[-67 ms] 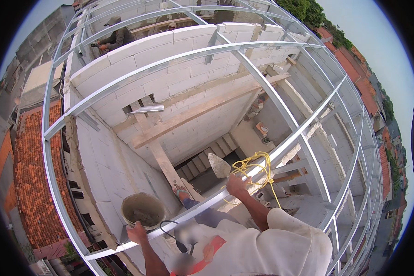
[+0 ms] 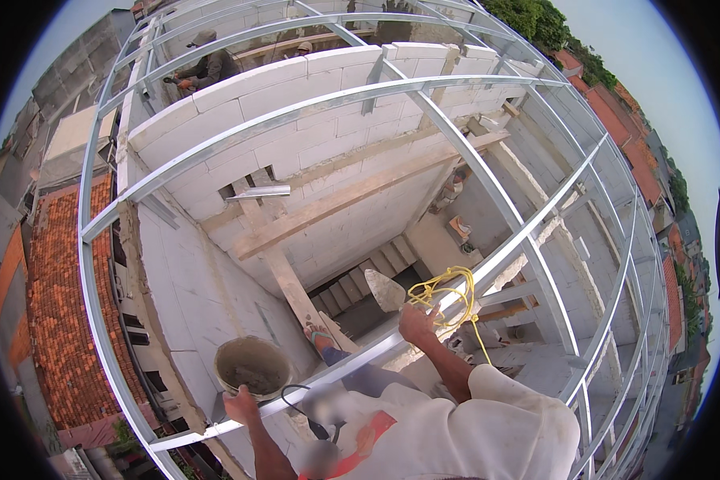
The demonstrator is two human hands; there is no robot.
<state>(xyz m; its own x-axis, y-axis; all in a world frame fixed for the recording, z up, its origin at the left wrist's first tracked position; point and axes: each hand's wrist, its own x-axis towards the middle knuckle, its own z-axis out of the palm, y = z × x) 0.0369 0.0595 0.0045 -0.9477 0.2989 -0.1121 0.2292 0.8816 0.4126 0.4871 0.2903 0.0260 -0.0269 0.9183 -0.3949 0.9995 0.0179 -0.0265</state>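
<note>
My left hand (image 2: 241, 406) is closed on the near rim of a round bucket (image 2: 234, 352), beside a silver metal beam (image 2: 360, 354). Grey mortar (image 2: 252, 378) lies in the bottom of this bucket. On the far side of the beam shows the pointed blade of a trowel (image 2: 385, 290). My right hand (image 2: 418, 325) is closed at its near end, just over the beam; the handle is hidden in the fingers. A coil of yellow rope (image 2: 461, 298) hangs round the beam right beside my right hand.
A sandalled foot (image 2: 318, 334) rests on a narrow plank (image 2: 290, 284), crossed by a longer plank (image 2: 360, 194). Below drop stairs (image 2: 352, 286) into a deep opening. Light block walls (image 2: 256, 132) and silver framing surround it. Another person (image 2: 208, 64) crouches far left; a second (image 2: 450, 190) is lower down.
The whole scene has shifted slightly to the right in the picture. Both hands keep their hold, and the bucket and trowel stay in about the same place.
</note>
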